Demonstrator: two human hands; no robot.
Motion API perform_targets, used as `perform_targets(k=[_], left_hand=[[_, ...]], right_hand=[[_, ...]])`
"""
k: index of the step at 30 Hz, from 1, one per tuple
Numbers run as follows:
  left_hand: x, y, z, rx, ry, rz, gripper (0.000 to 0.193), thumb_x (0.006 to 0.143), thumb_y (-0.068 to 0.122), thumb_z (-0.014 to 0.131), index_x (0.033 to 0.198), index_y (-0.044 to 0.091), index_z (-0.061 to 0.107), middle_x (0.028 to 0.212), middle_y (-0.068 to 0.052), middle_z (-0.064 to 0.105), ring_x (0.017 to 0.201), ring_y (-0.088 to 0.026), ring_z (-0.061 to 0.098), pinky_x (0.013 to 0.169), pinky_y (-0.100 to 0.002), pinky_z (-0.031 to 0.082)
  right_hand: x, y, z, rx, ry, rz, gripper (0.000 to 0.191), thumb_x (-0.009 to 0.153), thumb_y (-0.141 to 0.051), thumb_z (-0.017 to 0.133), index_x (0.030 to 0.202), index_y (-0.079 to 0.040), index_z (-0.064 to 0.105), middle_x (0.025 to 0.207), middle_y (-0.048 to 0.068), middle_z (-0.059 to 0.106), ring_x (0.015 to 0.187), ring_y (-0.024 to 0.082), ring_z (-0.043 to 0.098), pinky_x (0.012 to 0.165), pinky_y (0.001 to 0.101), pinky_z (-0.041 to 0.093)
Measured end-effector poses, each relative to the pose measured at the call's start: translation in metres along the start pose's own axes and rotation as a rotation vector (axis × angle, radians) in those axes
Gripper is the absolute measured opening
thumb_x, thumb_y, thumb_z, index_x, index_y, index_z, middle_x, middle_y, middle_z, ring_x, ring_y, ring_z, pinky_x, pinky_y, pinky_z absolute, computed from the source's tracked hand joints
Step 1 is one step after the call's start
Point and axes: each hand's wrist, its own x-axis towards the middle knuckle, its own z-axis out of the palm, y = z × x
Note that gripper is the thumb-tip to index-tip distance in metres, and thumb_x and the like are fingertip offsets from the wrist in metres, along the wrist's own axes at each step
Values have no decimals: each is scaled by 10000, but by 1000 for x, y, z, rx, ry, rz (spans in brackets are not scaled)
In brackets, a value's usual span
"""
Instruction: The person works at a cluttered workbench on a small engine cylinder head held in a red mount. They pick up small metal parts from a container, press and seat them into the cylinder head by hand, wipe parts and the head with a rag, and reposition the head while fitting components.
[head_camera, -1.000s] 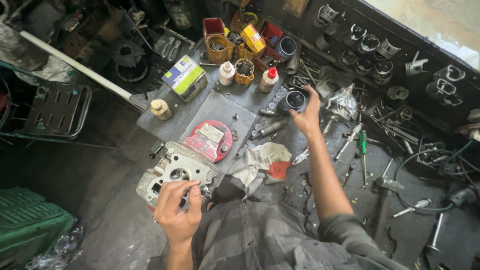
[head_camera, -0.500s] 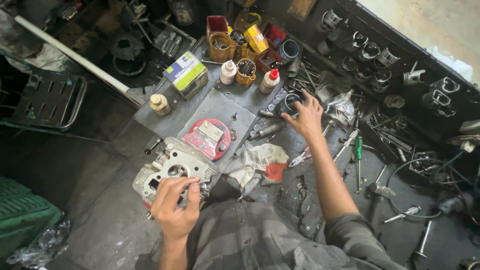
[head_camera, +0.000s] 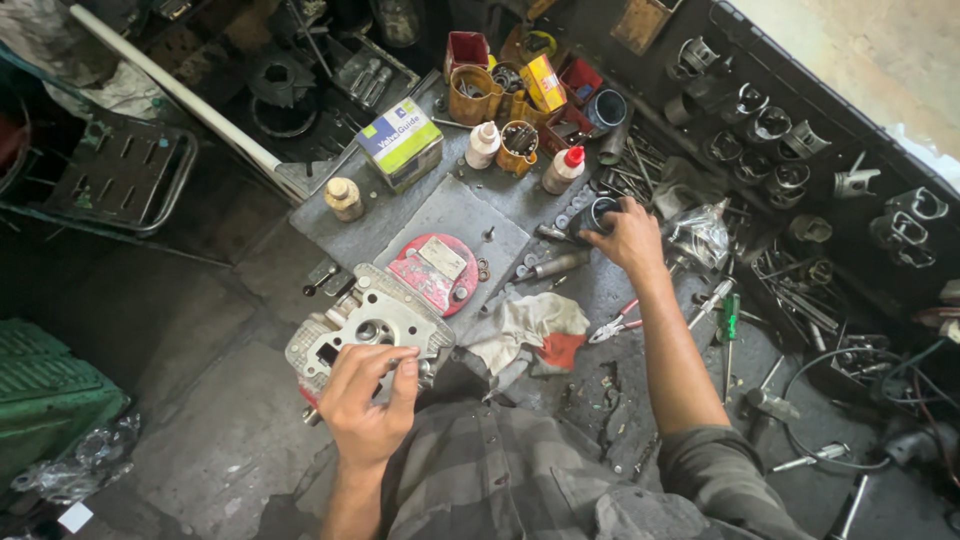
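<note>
Reaching further across the workbench (head_camera: 440, 215), our right hand (head_camera: 625, 238) now closes around the small dark cup (head_camera: 598, 212) near its far edge; our left hand (head_camera: 368, 400) keeps gripping the grey cylinder head (head_camera: 365, 320) at the near-left corner, beside the red cover (head_camera: 435, 272).

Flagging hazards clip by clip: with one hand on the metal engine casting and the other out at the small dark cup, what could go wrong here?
The left hand steadies the grey engine casting alone, near the person's lap; it may tip or slide off. The right hand reaches over loose sockets and the red-handled pliers to the dark cup, so the forearm could sweep small parts away. The red-capped bottle stands close by and might get knocked over.
</note>
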Motion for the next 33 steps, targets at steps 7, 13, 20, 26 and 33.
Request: perform_targets(k=[7, 13, 20, 26, 33], left_hand=[[3, 1, 2, 5, -14, 3, 49, 888, 44, 731, 936, 41, 725, 882, -59, 712, 821, -230, 682, 753, -333, 535], [2, 3, 6, 1, -17, 5, 52, 890, 45, 727, 941, 36, 722, 883, -55, 718, 814, -227, 678, 746, -332, 531], [3, 1, 12, -10, -6, 12, 48, 892, 54, 731, 938, 41, 725, 884, -56, 717, 815, -223, 682, 745, -329, 532], [5, 0, 15, -14, 2, 20, 53, 889, 54, 731, 939, 39, 725, 879, -56, 714, 815, -225, 679, 741, -332, 529], [5, 0, 21, -20, 11, 16, 58, 884, 42, 730, 941, 36, 722, 879, -56, 715, 807, -223, 677, 739, -330, 527]], right_hand=[[-2, -2, -3, 47, 119, -31, 445, 737, -506, 851, 908, -96, 833, 1424, 135, 590, 1291, 380, 494, 1023, 517, 428], [-1, 3, 4, 90, 136, 24, 428, 705, -427, 901, 907, -64, 796, 1444, 153, 588, 1287, 377, 511, 1028, 502, 454], [5, 5, 4, 340, 137, 75, 533, 710, -337, 894, 1150, -95, 714, 1448, 207, 570, 1322, 383, 525, 1136, 477, 446], [3, -4, 6, 282, 290, 150, 538, 711, -278, 909, 1213, -152, 761, 1571, 282, 383, 1411, 459, 361, 1151, 506, 306], [-12, -4, 14, 412, 445, 160, 508, 795, -207, 828, 1282, -121, 710, 1589, 221, 442, 1427, 415, 418, 1215, 486, 339]])
